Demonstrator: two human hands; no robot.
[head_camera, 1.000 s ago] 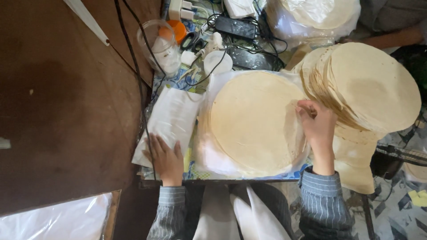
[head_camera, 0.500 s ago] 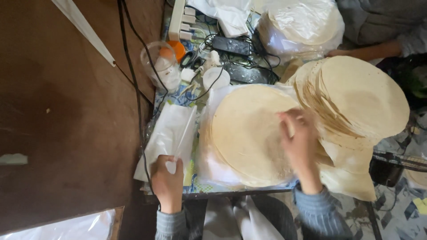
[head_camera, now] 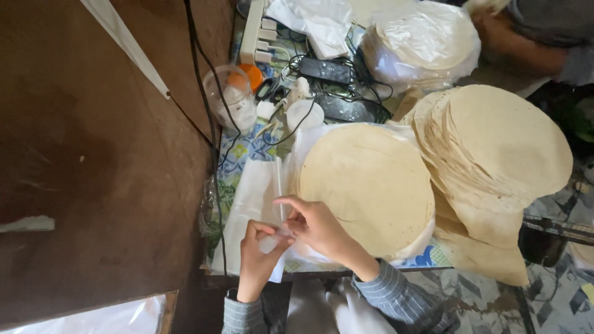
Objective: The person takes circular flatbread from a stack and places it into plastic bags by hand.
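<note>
My left hand (head_camera: pixel 257 260) and my right hand (head_camera: pixel 312 226) meet at the near edge of a stack of clear plastic bags (head_camera: pixel 250 204) on the patterned table. Both pinch the corner of the top bag between fingertips. Just right of my hands lies a pile of round flatbreads (head_camera: pixel 368 185) on a plastic sheet. A larger fanned stack of flatbreads (head_camera: pixel 495 154) overlaps it further right.
A brown wall (head_camera: pixel 93 173) runs along the left. At the back are a clear cup (head_camera: pixel 232 99), a power strip (head_camera: pixel 253 31) with cables, black adapters and a bagged pack of flatbreads (head_camera: pixel 421 43). Another person's arm (head_camera: pixel 526 37) rests at the top right.
My right hand left the flatbread pile and came left to join my left hand at the plastic bags. The view shifted slightly.
</note>
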